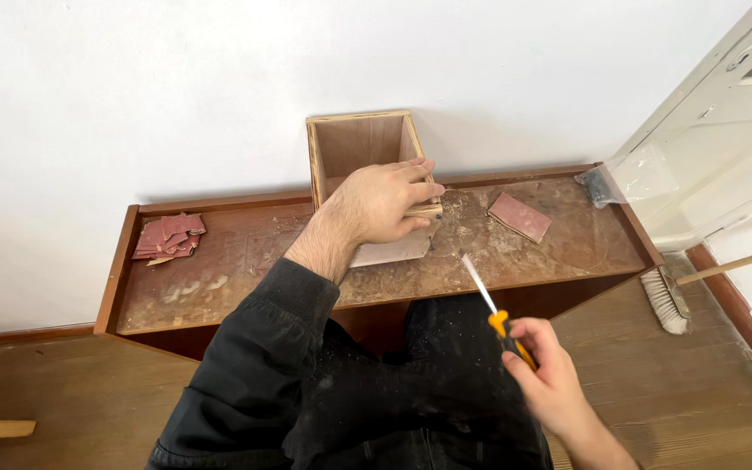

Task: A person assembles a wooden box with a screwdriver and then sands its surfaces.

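Note:
An open plywood box (360,144) stands on a low brown wooden bench (219,283) against the white wall. My left hand (385,202) rests on the box's front rim, fingers spread over the edge, gripping it. My right hand (543,365) is below the bench's front edge, closed around the orange and black handle of a screwdriver (491,305). Its pale shaft points up and left toward the bench. Sawdust lies scattered around the box.
A pile of reddish sandpaper pieces (170,238) lies at the bench's left end. One sandpaper sheet (520,217) lies right of the box. A clear plastic bag (628,178) sits at the right end. A broom (672,296) leans on the floor by a white door (733,113).

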